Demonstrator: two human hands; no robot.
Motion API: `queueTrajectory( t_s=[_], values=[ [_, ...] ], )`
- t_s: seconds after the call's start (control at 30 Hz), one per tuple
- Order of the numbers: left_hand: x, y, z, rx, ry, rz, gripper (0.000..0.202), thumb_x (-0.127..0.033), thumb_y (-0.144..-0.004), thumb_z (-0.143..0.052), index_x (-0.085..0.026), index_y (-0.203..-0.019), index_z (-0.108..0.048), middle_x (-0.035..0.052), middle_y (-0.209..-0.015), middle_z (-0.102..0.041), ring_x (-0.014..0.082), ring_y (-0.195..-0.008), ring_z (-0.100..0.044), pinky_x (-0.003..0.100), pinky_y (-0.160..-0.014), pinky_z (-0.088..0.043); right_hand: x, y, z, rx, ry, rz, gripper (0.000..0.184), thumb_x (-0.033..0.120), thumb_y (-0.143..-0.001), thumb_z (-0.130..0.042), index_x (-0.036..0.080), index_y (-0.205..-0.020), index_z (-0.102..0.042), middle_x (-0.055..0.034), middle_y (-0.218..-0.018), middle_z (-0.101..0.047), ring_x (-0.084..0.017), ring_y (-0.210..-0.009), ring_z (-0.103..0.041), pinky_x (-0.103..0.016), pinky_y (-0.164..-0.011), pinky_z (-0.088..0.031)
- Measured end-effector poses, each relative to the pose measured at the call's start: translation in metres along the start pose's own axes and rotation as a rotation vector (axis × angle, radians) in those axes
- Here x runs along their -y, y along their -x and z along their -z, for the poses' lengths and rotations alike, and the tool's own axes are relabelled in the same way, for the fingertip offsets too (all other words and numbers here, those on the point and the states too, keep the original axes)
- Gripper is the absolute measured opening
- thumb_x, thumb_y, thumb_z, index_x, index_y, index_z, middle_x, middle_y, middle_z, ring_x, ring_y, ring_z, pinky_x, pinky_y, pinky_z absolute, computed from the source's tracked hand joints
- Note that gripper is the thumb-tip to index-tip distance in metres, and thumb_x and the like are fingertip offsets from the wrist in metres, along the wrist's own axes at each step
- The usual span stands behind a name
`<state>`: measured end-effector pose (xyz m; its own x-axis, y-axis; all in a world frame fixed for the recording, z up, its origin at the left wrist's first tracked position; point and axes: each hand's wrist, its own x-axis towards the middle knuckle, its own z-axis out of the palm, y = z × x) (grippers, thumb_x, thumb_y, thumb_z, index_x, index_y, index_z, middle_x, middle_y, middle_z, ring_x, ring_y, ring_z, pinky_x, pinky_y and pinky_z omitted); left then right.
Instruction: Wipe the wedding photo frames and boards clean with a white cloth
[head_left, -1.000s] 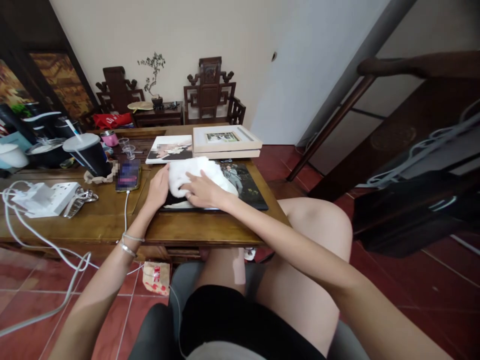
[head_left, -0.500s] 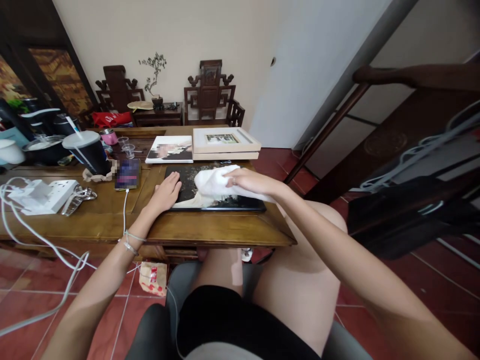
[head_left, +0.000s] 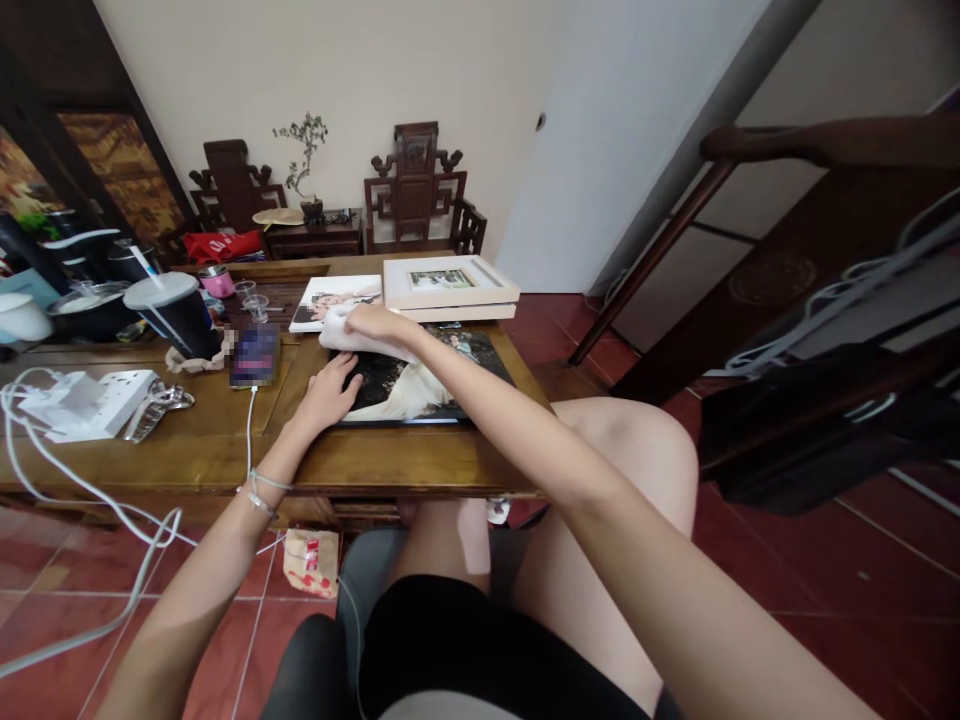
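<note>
A dark photo panel (head_left: pixel 409 392) with a pale gown in its picture lies flat near the table's front edge. My left hand (head_left: pixel 328 392) rests on its left end, fingers stretched out. A white cloth (head_left: pixel 346 330) is bunched in my right hand (head_left: pixel 379 322), over the panel's far left corner. My right forearm crosses above the panel and hides part of it. Just behind the cloth lies a white-edged photo print (head_left: pixel 319 298), and to its right a stack of cream picture frames (head_left: pixel 450 283).
On the left of the wooden table (head_left: pixel 225 440) are a power strip (head_left: pixel 105 400) with loose cables, a charging phone (head_left: pixel 253 355) and a lidded cup (head_left: pixel 172 310) with a straw. Small clear cups (head_left: pixel 255 300) stand behind. A paper bag (head_left: pixel 311 562) sits on the floor.
My right hand has carried the white cloth leftward and away from me, from the panel's middle to its far left corner. More of the picture shows. My left hand stays put.
</note>
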<state>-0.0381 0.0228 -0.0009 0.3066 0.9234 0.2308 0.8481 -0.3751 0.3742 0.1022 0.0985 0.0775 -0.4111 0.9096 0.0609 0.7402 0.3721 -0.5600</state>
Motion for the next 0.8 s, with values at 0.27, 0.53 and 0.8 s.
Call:
queueTrajectory(
  t_s=[0.27,0.53,0.8],
  values=[
    [-0.009,0.003,0.006,0.101,0.048,0.112,0.052,-0.038,-0.096,-0.036,-0.021,-0.145,-0.04,0.0089,-0.158,-0.027,0.0252,-0.147,-0.023,0.058,-0.114,-0.023,-0.094,0.042,0.029,-0.051,0.078,-0.073,0.027,0.028,-0.082,-0.043,0.01,-0.082,-0.063,-0.0172,-0.105,-0.068,-0.027,-0.089,-0.058,-0.034,-0.077,-0.041],
    [-0.017,0.008,0.011,0.12,-0.014,0.091,0.054,-0.037,-0.098,-0.031,-0.021,-0.148,-0.031,0.0109,-0.16,-0.019,0.0264,-0.149,-0.014,0.065,-0.11,-0.023,-0.091,0.16,0.017,-0.068,0.311,0.096,0.038,0.021,-0.082,-0.042,0.015,-0.111,-0.066,-0.0166,-0.124,-0.063,-0.033,-0.114,-0.056,-0.051,-0.099,-0.035],
    [-0.013,0.006,0.007,0.107,-0.059,0.081,0.055,-0.04,-0.097,-0.034,-0.018,-0.147,-0.033,0.0132,-0.159,-0.022,0.027,-0.147,-0.019,0.063,-0.111,-0.023,-0.047,0.238,0.013,0.016,0.321,0.221,0.033,0.018,-0.083,-0.039,0.018,-0.097,-0.07,-0.0143,-0.112,-0.068,-0.029,-0.104,-0.061,-0.043,-0.094,-0.041]
  ],
)
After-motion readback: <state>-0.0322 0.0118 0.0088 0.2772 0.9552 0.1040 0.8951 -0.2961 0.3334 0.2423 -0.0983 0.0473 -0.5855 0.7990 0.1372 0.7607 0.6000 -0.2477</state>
